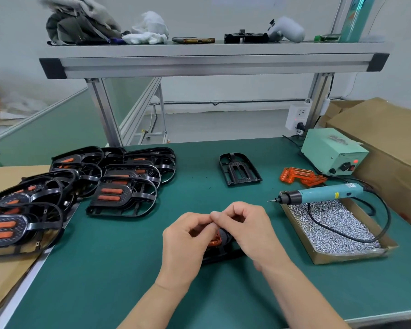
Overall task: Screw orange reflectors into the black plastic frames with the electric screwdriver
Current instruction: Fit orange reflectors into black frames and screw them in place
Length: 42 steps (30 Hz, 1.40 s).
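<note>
Green worktop [128, 269] under an aluminium shelf [211, 65]. We see both hands front centre, over a frame [223, 256] lying on the worktop with a reflector [214, 241] in it, mostly hidden. Both the left hand [188, 236] and right hand [247, 229] have fingers [223, 214] curled, tips meeting just above the frame; we can't tell whether they pinch anything. We find the screwdriver [323, 194] untouched at right, resting across the rim of the screw tray [347, 257], bit pointing left, cable [318, 219] looping over the screws [342, 224]. Loose reflectors [301, 178] lie just behind it, beside the power box [330, 155]. One spare frame [239, 168] sits alone at centre rear, empty. Finished frames [121, 193] with reflectors fitted are stacked along the left edge, some on cardboard [0, 269].
</note>
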Motion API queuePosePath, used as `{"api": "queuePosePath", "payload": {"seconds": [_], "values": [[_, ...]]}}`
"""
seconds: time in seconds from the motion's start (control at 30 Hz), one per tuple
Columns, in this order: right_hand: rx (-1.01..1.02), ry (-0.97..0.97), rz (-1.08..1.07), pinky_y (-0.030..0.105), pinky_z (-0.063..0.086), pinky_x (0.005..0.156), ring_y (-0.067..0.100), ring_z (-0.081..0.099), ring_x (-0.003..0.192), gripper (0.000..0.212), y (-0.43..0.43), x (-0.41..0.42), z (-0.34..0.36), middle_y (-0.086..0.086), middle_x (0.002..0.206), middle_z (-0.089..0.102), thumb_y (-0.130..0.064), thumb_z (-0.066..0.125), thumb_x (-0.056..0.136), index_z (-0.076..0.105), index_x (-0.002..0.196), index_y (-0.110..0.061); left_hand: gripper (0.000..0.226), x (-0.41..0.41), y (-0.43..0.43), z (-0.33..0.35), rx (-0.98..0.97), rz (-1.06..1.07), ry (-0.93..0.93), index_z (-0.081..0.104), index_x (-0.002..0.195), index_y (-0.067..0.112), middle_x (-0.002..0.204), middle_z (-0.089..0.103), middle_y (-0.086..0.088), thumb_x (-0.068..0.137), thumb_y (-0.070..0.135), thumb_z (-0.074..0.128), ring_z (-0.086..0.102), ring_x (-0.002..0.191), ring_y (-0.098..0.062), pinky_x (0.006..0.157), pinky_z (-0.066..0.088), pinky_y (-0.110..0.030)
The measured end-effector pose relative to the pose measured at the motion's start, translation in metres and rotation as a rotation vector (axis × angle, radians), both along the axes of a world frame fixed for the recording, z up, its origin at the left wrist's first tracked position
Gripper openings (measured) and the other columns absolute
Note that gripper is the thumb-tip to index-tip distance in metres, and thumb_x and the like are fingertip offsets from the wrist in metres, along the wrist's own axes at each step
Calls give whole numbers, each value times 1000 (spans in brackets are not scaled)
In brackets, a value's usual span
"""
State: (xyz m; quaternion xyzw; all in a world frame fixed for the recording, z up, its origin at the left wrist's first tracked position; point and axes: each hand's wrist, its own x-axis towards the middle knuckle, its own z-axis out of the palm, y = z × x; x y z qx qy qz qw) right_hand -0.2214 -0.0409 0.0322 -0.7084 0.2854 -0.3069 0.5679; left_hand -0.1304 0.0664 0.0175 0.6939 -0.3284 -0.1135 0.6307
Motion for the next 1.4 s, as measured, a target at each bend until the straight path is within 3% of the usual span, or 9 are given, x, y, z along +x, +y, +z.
{"api": "queuePosePath", "payload": {"seconds": [0.23,0.5,0.6,0.7,0.87,0.97,1.13,1.27,1.4], "values": [[4,25,-31,16,38,53,3,48,50,32,-7,-8,-2,-8,53,59,-36,73,90,71,65,-17,30,0,-1,1,-15,-47,-5,80,75,32,79,74,8,81,3,78,69,75,-5,67,47,-9],[386,-417,-727,23,48,78,10,55,81,25,-100,-48,2,8,106,54,-21,62,99,55,117,-5,26,10,2,-10,39,1,70,77,72,36,79,74,6,79,11,81,70,78,-13,73,54,-26],[470,-434,-848,17,47,71,11,51,79,14,-125,-59,-6,2,92,51,-18,62,98,54,105,-9,23,6,2,-12,60,-2,92,77,73,35,79,75,6,79,13,80,71,78,-15,75,56,-29],[591,-391,-897,21,44,62,10,56,74,23,-147,-64,-13,1,97,58,-22,64,97,48,111,-12,21,5,2,-11,78,-14,92,77,75,35,80,75,7,81,15,79,71,80,-14,76,55,-28],[644,-299,-839,30,51,65,24,65,107,54,-163,-61,-8,9,124,61,-29,73,92,46,135,-10,28,6,4,-8,93,-32,2,75,76,41,83,74,11,84,15,76,69,83,-8,76,52,-21],[645,-265,-854,32,52,68,19,64,95,64,-166,-58,-5,7,124,60,-29,76,89,44,141,-11,29,7,5,-9,92,-30,-13,75,78,42,84,74,13,85,14,75,69,83,-7,75,51,-18],[563,-393,-855,35,54,79,17,64,90,47,-155,-52,-1,4,114,61,-31,71,92,48,129,-14,23,8,4,-10,86,-33,2,74,80,35,83,74,8,88,13,72,69,80,-15,78,57,-34],[508,-635,-756,26,53,64,9,62,70,24,-127,-39,22,-2,91,62,-27,74,89,54,103,-24,18,6,2,-7,96,-100,-12,71,82,28,78,71,5,91,12,67,69,78,-18,77,57,-33],[711,-816,-610,18,47,53,5,53,53,18,-104,-21,41,-2,77,56,-16,76,86,58,90,-16,21,-3,-2,-2,103,-186,-16,68,75,22,71,68,3,89,7,64,65,72,-20,73,56,-35]]}}
